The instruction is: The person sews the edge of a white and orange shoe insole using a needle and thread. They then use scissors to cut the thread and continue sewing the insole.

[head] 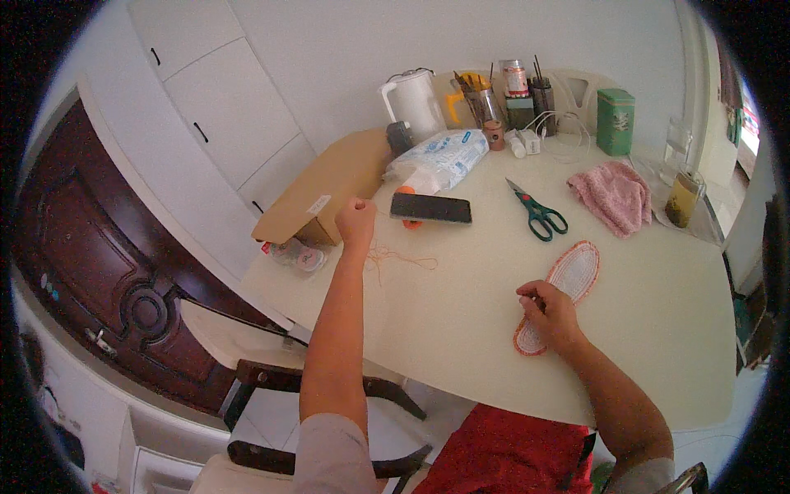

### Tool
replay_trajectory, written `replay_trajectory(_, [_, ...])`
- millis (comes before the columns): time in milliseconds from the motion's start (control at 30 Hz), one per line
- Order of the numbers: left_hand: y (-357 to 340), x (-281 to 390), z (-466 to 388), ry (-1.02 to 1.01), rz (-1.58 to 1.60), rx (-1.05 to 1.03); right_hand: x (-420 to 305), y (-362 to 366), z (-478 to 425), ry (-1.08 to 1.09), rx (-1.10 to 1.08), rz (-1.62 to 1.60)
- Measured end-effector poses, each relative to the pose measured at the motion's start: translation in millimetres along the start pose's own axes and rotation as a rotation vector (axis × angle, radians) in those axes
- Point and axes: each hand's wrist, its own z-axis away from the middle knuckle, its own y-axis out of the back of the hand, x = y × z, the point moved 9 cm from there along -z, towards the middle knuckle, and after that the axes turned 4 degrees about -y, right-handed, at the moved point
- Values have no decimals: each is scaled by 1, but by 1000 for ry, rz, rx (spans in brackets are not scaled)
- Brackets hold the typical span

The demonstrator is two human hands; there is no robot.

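My left hand (357, 223) is raised in a fist beside the cardboard box, near a loose tangle of orange thread (404, 258) on the table; whether it grips the thread I cannot tell. My right hand (550, 313) is over a white stitched insole (575, 272) with an orange edge, thumb and fingertips pinched together; what is between them is too small to make out. Green-handled scissors (539, 213) lie beyond the insole, blades partly apart. A dark smartphone (431, 209) rests across an orange and white object between my hands.
A cardboard box (327, 185) stands at the left, beside a plastic package (441, 157) and a white kettle (416, 102). Behind are containers, cables and a green tin (615, 122). A pink cloth (614, 194) and a glass of tea (684, 197) are at the right. A chair (265, 454) stands below left.
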Motion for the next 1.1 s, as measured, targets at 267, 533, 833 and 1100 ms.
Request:
replay_trajectory(267, [-50,-42,-50,87,315,-38,-7,-6,1,66,-56,75])
replay_trajectory(533, [-82,-5,-63,-165,-53,-189,-8,-7,-1,107,-71,99])
replay_trajectory(833, [-105,23,-55,-219,-252,-360,-9,-7,-1,111,-80,123])
replay_trajectory(1100, [-125,22,-59,-265,-284,-433,-12,-7,0,135,-81,119])
